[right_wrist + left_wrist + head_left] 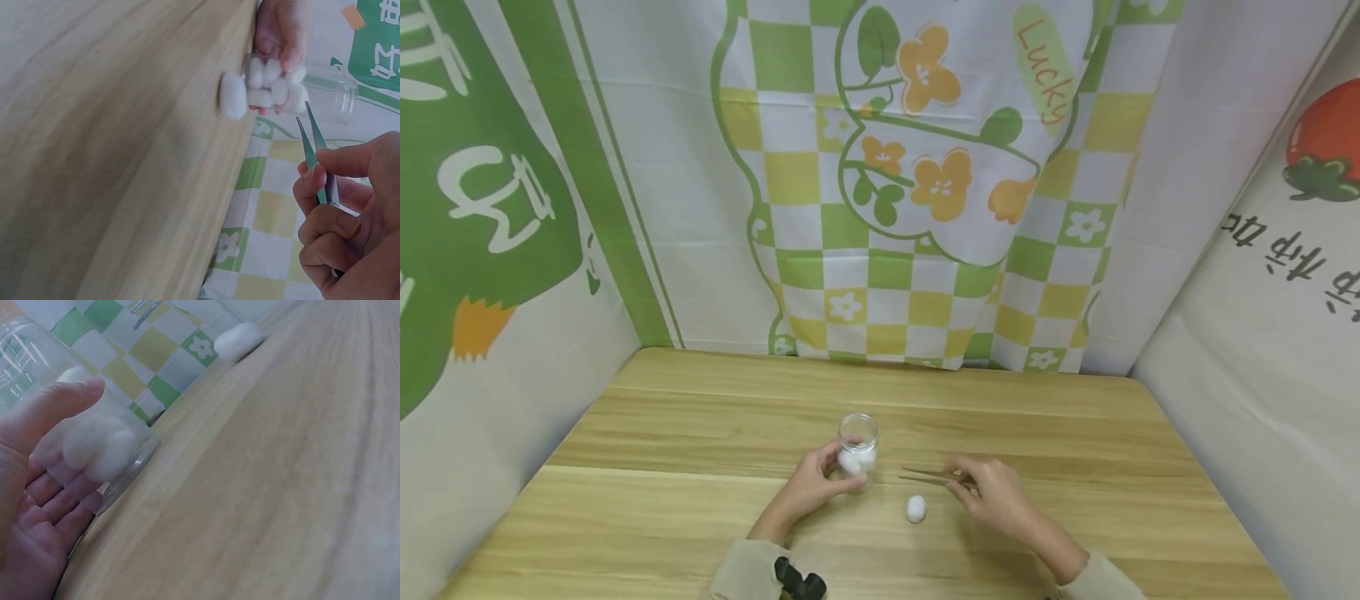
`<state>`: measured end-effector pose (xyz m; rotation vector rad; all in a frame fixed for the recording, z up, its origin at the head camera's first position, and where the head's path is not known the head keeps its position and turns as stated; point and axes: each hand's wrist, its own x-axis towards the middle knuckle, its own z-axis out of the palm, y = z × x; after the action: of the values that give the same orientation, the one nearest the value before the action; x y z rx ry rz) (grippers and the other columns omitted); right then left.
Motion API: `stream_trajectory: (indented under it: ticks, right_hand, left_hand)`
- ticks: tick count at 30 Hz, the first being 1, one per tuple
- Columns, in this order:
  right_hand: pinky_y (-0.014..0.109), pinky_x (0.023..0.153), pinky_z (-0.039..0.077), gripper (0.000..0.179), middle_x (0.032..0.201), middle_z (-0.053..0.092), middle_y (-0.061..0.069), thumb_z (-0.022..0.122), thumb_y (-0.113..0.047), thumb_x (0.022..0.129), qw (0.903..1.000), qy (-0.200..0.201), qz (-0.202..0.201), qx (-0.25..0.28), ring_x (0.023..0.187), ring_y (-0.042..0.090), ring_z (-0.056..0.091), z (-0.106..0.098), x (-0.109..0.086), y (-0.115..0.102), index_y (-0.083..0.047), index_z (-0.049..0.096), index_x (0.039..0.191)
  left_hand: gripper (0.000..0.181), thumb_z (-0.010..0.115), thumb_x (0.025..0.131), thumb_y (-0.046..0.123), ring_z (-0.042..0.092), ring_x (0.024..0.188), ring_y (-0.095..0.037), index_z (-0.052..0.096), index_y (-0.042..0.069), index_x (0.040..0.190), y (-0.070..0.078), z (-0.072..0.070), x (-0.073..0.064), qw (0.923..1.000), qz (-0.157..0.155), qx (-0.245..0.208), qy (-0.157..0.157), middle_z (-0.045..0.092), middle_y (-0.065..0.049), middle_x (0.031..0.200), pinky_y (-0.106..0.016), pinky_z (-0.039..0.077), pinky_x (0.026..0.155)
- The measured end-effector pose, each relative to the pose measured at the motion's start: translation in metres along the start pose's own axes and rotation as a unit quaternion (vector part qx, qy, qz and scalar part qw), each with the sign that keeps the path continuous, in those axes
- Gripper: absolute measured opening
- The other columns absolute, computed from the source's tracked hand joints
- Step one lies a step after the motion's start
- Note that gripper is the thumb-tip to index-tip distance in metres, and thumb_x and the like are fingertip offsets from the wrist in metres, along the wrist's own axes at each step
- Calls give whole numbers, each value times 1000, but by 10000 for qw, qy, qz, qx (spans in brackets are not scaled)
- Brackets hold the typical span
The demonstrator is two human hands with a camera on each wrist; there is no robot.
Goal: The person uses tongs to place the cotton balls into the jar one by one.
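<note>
A clear jar (858,433) stands on the table, its lower part filled with several white cotton balls (273,78). My left hand (814,483) curls around the jar's side, with the thumb (53,406) across the front and the fingers behind the glass. In my right hand (992,492) a pair of tweezers (318,150) is pinched between thumb and fingers. The tips of the tweezers are apart and point toward the jar, with nothing between them. One loose cotton ball (916,508) lies on the table between the two hands, just below the tweezers.
The wooden table (700,433) reaches back to a checked green and yellow curtain (887,275). Printed cloth walls (1262,375) close in the left and right sides. A black strap (801,581) sits at the left sleeve.
</note>
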<state>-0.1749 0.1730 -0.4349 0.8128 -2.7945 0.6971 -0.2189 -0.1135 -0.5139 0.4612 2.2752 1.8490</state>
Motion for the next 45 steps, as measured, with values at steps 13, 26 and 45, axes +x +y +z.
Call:
stream_trajectory:
  ticks: [13,26,45]
  right_hand:
    - [19,62,60,13,85,76,10,67,-8,87,9993,-121,-323,121,73,21,74,1,-10,14,-4,68,99]
    - [22,65,60,14,92,76,11,68,-9,86,9994,-321,-84,76,77,21,74,3,-17,18,-5,69,99]
    - [14,59,51,15,92,75,6,68,-16,88,9971,-668,322,185,73,8,67,8,-21,20,-8,70,101]
  left_hand:
    - [63,76,83,20,50,133,-40,49,5,138,2,0,-1,10000,-29,32,-18,56,-22,137,-55,37,116]
    - [63,76,83,20,51,132,-40,49,6,138,1,0,0,10000,-88,-1,24,56,-23,137,-53,40,114]
    - [63,77,81,19,51,131,-40,50,6,136,-1,1,0,10000,-70,-18,39,57,-22,136,-54,40,114]
